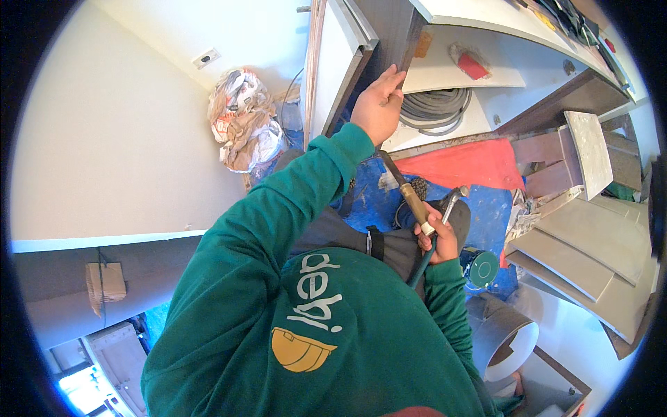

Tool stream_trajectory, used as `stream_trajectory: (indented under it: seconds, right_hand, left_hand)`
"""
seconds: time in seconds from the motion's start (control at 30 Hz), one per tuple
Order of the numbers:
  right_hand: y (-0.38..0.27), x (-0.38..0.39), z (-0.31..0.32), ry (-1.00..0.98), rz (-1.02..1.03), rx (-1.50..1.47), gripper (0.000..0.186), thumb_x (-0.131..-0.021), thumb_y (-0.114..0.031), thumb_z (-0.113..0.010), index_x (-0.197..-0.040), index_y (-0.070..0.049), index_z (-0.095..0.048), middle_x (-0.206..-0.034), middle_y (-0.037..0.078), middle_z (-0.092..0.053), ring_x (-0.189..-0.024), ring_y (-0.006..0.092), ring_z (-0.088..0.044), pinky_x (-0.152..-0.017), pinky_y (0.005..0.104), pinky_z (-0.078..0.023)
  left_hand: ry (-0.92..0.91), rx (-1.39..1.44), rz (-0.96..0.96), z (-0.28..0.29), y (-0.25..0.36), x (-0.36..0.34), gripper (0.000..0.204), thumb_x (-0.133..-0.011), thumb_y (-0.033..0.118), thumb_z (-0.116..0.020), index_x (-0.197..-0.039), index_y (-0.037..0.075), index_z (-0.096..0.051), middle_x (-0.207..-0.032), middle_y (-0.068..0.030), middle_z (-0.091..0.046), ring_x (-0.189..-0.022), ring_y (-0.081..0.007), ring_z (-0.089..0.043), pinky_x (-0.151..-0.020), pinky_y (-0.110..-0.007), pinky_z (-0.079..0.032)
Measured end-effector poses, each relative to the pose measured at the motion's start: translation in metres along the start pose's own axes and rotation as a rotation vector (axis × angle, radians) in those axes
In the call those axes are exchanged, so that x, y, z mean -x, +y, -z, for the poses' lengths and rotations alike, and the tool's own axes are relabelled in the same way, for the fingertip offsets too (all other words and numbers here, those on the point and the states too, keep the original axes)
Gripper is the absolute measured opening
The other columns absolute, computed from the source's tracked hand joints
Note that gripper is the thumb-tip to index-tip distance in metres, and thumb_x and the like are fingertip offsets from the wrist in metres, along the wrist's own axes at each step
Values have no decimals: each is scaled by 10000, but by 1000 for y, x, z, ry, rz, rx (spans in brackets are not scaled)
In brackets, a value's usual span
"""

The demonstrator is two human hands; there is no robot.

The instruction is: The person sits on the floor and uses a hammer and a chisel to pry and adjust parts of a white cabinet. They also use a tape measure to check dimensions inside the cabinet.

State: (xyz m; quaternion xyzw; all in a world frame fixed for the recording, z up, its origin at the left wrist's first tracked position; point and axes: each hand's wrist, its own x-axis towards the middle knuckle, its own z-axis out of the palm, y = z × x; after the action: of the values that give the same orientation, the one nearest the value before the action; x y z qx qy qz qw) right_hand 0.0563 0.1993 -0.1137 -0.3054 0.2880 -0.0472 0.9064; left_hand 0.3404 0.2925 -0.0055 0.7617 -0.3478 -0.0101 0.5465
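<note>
My left hand point(379, 104) lies with fingers stretched out on the edge of a dark wooden cabinet panel point(385, 42). My right hand point(441, 236), closed near my lap, grips a hammer point(453, 200) with a shiny metal head and a dark teal handle. In the same hand is a chisel-like tool point(413, 201) with a tan handle; its dark shaft points up toward the panel's lower end. My fingers cover part of both handles. Behind the panel, a coil of grey cable or hose point(438, 110) rests in the white cabinet point(479, 128).
Red cloth point(465, 163) lies over a blue floor sheet point(486, 219). Loose panels point(590, 240) are stacked at right, near a green can point(481, 270) and a grey cylinder point(504, 330). Plastic bags point(243, 128) sit by the wall at left.
</note>
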Motion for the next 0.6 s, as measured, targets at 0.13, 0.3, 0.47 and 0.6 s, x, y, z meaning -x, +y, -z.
stream_trajectory:
  seconds: [0.13,0.3,0.47,0.6]
  right_hand:
    - [0,0,-1,3,0,-18,490,-929,-190,-627,-1361,1,-495,-744,178,-653,-417,132,-495,-371,224,-384]
    - [-1,2,-3,8,1,-38,475,-923,-177,-633,-1347,-1,-513,-734,178,-650,-419,138,-498,-370,229,-381]
    - [1,1,0,-9,21,-40,473,-923,-174,-629,-1345,5,-512,-720,170,-641,-418,132,-493,-368,228,-378]
    - [0,1,-1,2,27,-29,478,-926,-178,-623,-1344,21,-505,-721,166,-637,-416,128,-485,-367,225,-369]
  left_hand:
    - [91,371,79,-4,1,-6,537,-935,37,-563,-1446,-9,-406,-1470,-188,-459,-1380,-257,-419,-1137,-320,-310]
    - [167,87,-100,-11,-3,-14,578,-912,55,-611,-1449,-2,-405,-1422,-202,-504,-1332,-270,-473,-1102,-343,-360]
    - [150,-35,-47,7,4,-27,656,-856,172,-708,-1423,-14,-436,-1327,-216,-571,-1212,-282,-560,-1010,-371,-446]
    - [291,-212,-237,17,24,-53,824,-779,304,-787,-1411,-61,-405,-1292,-291,-554,-1183,-334,-573,-985,-393,-467]
